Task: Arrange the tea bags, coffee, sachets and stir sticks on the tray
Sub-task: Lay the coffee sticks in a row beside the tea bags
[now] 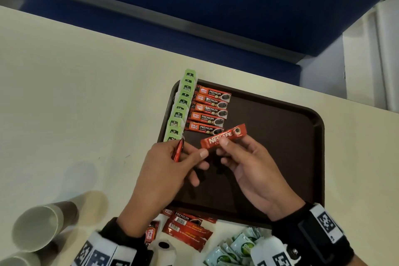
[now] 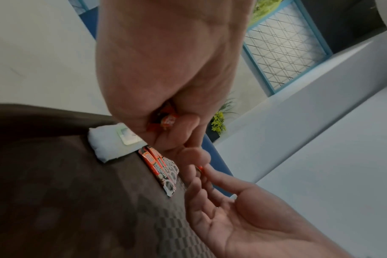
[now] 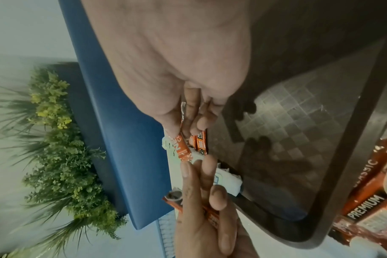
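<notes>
- Right hand pinches Nescafe stick above tray, long axis roughly parallel to coffee row.
- Row's open end lies just beyond stick; right hand nearer.
- Left hand grips more sticks.

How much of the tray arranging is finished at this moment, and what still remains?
Done: a column of green tea bags and a row of five red Great Taste coffee sachets lie on the dark brown tray. In hand: the right hand holds a red Nescafe stick; the left hand grips more red sticks. Left: loose red sachets and pale green sachets on the table.
</notes>
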A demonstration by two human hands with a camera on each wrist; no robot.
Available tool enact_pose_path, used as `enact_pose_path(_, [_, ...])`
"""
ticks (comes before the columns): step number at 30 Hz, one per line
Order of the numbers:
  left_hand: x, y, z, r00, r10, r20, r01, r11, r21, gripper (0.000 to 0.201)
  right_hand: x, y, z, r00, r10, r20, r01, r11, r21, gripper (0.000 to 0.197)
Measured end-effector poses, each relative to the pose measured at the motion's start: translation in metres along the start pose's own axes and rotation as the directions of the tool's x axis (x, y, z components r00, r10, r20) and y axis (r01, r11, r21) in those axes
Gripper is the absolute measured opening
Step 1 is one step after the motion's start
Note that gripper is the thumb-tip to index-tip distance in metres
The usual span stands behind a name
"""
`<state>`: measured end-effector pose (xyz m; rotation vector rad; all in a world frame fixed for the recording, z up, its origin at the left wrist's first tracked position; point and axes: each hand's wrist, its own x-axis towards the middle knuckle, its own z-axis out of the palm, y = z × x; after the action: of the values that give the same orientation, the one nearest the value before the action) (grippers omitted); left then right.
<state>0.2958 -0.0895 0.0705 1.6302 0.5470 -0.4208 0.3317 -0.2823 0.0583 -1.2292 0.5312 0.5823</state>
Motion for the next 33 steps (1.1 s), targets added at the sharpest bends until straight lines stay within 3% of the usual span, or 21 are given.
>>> enact_pose_path(4, [-0.001, -0.003, -0.004, 0.997, 0.021, -0.07, -0.022, 1.0, -0.016, 0.013, -0.003, -0.001, 0.004, 0.995, 0.054, 0.086, -0.054, 0.999, 0.001, 0.034])
enact_pose_path(6, [-0.001, -0.004, -0.005, 0.994, 0.04, -0.105, -0.041, 0.999, -0.005, 0.011, -0.006, -0.001, 0.007, 0.989, 0.058, 0.135, -0.04, 0.99, -0.136, 0.034])
enact_pose_path(7, [0.0, -0.004, -0.005, 0.993, 0.041, -0.112, -0.041, 0.999, 0.004, 0.01, -0.007, -0.003, 0.007, 0.992, 0.006, 0.128, 0.027, 0.967, -0.255, 0.035])
enact_pose_path(9, [0.001, -0.005, -0.008, 0.994, 0.031, -0.1, -0.029, 0.999, 0.02, 0.011, -0.008, -0.006, 0.005, 0.969, -0.215, 0.123, 0.247, 0.801, -0.545, 0.045])
enact_pose_path(11, [0.002, -0.004, -0.01, 0.997, 0.017, -0.073, -0.015, 1.0, 0.026, 0.011, -0.008, -0.008, 0.001, 0.888, -0.388, 0.249, 0.434, 0.523, -0.733, 0.053])
enact_pose_path(13, [0.003, -0.003, -0.012, 0.998, 0.009, -0.057, -0.007, 0.999, 0.034, 0.012, -0.004, -0.005, -0.001, 0.81, -0.427, 0.403, 0.536, 0.259, -0.803, 0.04])
enact_pose_path(15, [0.003, -0.003, -0.013, 0.998, 0.009, -0.056, -0.006, 0.999, 0.04, 0.014, 0.001, -0.002, -0.002, 0.774, -0.425, 0.469, 0.559, 0.11, -0.822, 0.026])
enact_pose_path(24, [0.0, -0.006, -0.025, 0.984, 0.024, -0.177, -0.016, 0.999, 0.045, 0.025, 0.028, 0.02, 0.003, 0.754, -0.454, 0.474, 0.42, -0.222, -0.88, 0.027])
enact_pose_path(33, [-0.005, -0.012, -0.027, 0.982, 0.027, -0.185, -0.026, 1.0, 0.011, 0.022, 0.035, 0.03, 0.006, 0.72, -0.493, 0.489, 0.378, -0.314, -0.871, 0.023])
